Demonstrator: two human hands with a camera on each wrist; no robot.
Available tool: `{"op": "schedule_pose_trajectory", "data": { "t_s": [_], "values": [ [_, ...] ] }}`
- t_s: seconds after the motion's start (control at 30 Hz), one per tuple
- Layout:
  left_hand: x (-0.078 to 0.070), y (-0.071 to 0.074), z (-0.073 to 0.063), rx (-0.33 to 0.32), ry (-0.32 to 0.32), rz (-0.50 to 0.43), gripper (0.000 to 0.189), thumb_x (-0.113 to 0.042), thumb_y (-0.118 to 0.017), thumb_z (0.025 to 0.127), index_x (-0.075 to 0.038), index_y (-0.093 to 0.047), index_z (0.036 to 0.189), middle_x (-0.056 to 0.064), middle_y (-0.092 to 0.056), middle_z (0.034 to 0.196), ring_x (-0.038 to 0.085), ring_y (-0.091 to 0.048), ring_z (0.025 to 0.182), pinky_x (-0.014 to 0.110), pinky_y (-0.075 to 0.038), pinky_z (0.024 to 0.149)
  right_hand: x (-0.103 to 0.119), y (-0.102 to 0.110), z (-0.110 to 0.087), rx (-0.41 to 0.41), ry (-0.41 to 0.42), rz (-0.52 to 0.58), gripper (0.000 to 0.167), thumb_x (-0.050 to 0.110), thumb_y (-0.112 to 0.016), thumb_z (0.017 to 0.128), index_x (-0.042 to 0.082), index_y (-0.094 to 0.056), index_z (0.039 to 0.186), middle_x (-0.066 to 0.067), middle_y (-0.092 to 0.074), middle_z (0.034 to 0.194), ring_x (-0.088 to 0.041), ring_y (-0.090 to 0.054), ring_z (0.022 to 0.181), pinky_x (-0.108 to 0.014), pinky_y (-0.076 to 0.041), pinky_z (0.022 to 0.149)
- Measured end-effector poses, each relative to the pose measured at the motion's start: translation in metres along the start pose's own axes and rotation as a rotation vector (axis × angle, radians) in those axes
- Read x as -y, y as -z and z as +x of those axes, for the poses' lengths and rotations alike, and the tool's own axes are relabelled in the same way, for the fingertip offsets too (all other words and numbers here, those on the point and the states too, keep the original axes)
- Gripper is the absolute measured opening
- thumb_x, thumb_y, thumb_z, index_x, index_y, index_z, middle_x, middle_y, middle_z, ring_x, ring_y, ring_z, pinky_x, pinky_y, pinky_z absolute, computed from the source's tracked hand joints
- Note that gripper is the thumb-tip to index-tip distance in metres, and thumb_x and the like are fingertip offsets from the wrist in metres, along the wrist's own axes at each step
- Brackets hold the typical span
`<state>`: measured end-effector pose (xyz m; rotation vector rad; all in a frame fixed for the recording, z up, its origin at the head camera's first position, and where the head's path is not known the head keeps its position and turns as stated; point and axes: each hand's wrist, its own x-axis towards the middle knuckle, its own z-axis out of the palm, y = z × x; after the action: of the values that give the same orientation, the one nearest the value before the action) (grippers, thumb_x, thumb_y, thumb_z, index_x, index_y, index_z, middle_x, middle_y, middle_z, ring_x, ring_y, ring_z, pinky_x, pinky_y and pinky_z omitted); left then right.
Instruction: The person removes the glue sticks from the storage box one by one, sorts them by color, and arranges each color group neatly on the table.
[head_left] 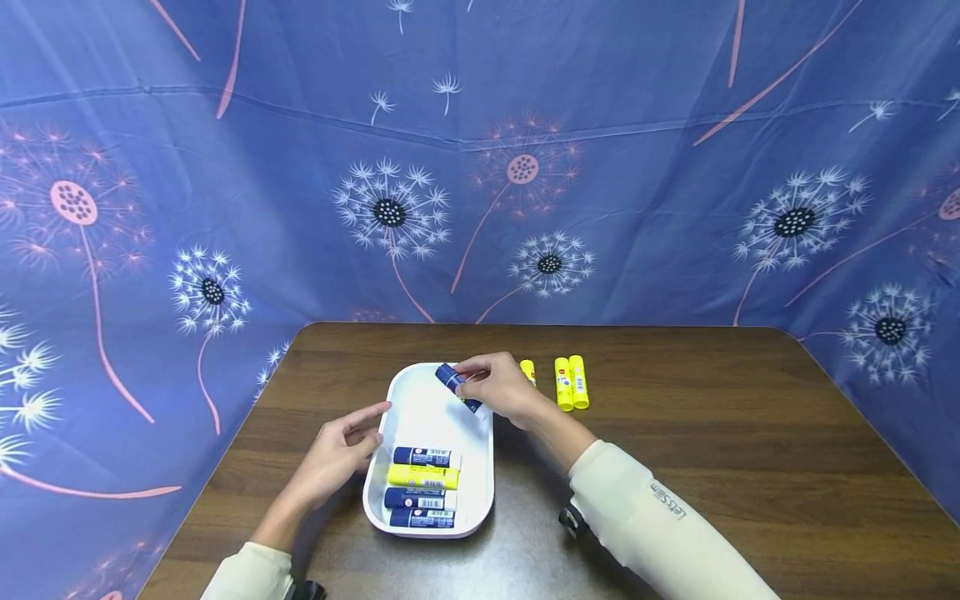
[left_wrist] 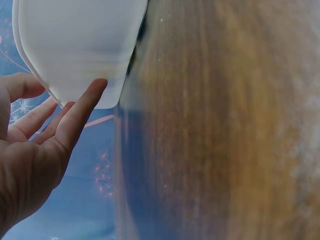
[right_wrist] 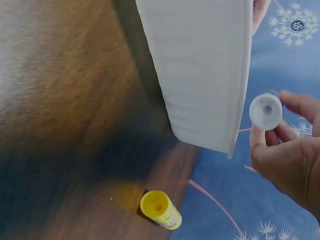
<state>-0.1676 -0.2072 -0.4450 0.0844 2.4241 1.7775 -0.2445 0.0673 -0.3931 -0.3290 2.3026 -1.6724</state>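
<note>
A white tray (head_left: pixel 420 417) stands on the table with its long side running away from me. My right hand (head_left: pixel 498 387) pinches a dark blue glue stick (head_left: pixel 449 377) over its far end; in the right wrist view the stick's round white base (right_wrist: pixel 260 120) faces the camera. Against the tray's left rim rests my left hand (head_left: pixel 337 454), fingers extended and loosely bent, holding nothing. At the near end of the tray lie a yellow glue stick (head_left: pixel 423 476) and three dark blue ones, including the upper blue glue stick (head_left: pixel 422 457), side by side.
Right of the tray, two yellow glue sticks (head_left: pixel 564 385) lie together on the brown table (head_left: pixel 712 442). Another yellow glue stick (head_left: pixel 528 370) is partly hidden behind my right hand. A blue dandelion-print cloth (head_left: pixel 637 208) hangs behind the table.
</note>
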Motion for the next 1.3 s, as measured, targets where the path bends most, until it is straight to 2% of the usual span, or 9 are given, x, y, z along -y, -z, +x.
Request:
{"op": "schedule_pose_trajectory", "data": {
  "t_s": [0.1,0.23,0.37,0.63,0.87,1.1,1.3],
  "values": [
    [0.001,0.0,0.0,-0.004,0.006,0.004,0.047,-0.006,-0.059,0.101,-0.01,-0.056,0.148,0.025,-0.052,0.153,0.04,-0.063,0.129,0.04,-0.065,0.084,-0.003,0.005,-0.006,-0.072,-0.015,0.078,0.035,0.002,-0.074,0.089,0.002,-0.073,0.124,-0.015,-0.073,0.115,-0.021,-0.067,0.097,-0.027,-0.061,0.078],
    [0.001,0.0,0.001,-0.008,0.007,0.011,0.047,-0.006,-0.059,0.101,-0.01,-0.056,0.148,0.026,-0.053,0.151,0.04,-0.063,0.129,0.04,-0.065,0.083,-0.008,0.01,-0.015,-0.12,-0.006,0.169,0.038,0.001,-0.072,0.09,-0.001,-0.07,0.128,-0.02,-0.07,0.121,-0.022,-0.067,0.102,-0.027,-0.062,0.08],
    [0.001,0.0,0.003,-0.003,0.007,0.007,0.047,-0.006,-0.059,0.102,-0.011,-0.056,0.148,0.026,-0.053,0.151,0.039,-0.063,0.129,0.04,-0.065,0.084,-0.011,0.014,-0.027,-0.163,-0.016,0.195,0.04,0.002,-0.07,0.092,-0.001,-0.068,0.131,-0.02,-0.068,0.124,-0.021,-0.065,0.105,-0.024,-0.06,0.085],
    [0.002,0.001,0.002,0.012,-0.01,-0.004,0.047,-0.007,-0.059,0.102,-0.009,-0.055,0.149,0.029,-0.052,0.151,0.04,-0.063,0.129,0.042,-0.065,0.085,-0.022,0.013,-0.048,-0.337,-0.05,0.279,0.038,0.002,-0.074,0.09,-0.001,-0.07,0.128,-0.02,-0.07,0.12,-0.014,-0.068,0.099,-0.019,-0.06,0.081],
    [0.002,0.003,0.003,0.008,-0.004,0.007,0.047,-0.008,-0.059,0.102,-0.01,-0.055,0.149,0.027,-0.052,0.152,0.04,-0.061,0.131,0.04,-0.065,0.086,-0.032,0.012,-0.063,-0.407,-0.058,0.399,0.04,-0.001,-0.072,0.09,-0.007,-0.066,0.129,-0.023,-0.069,0.121,-0.01,-0.068,0.094,-0.017,-0.059,0.079],
    [0.003,0.003,0.003,0.014,-0.005,0.009,0.048,-0.009,-0.06,0.102,-0.01,-0.055,0.149,0.029,-0.053,0.15,0.039,-0.063,0.129,0.04,-0.065,0.085,-0.046,0.009,-0.076,-0.468,-0.12,0.414,0.04,0.001,-0.073,0.091,-0.007,-0.066,0.13,-0.022,-0.068,0.123,-0.01,-0.067,0.096,-0.015,-0.058,0.082],
    [0.001,0.004,0.004,0.009,0.002,0.016,0.047,-0.009,-0.059,0.102,-0.012,-0.055,0.149,0.026,-0.052,0.152,0.039,-0.061,0.131,0.04,-0.064,0.087,-0.063,0.002,-0.087,-0.506,-0.163,0.406,0.041,0.003,-0.072,0.092,-0.008,-0.064,0.131,-0.021,-0.067,0.12,-0.009,-0.067,0.093,-0.014,-0.057,0.078]
  ]
}}
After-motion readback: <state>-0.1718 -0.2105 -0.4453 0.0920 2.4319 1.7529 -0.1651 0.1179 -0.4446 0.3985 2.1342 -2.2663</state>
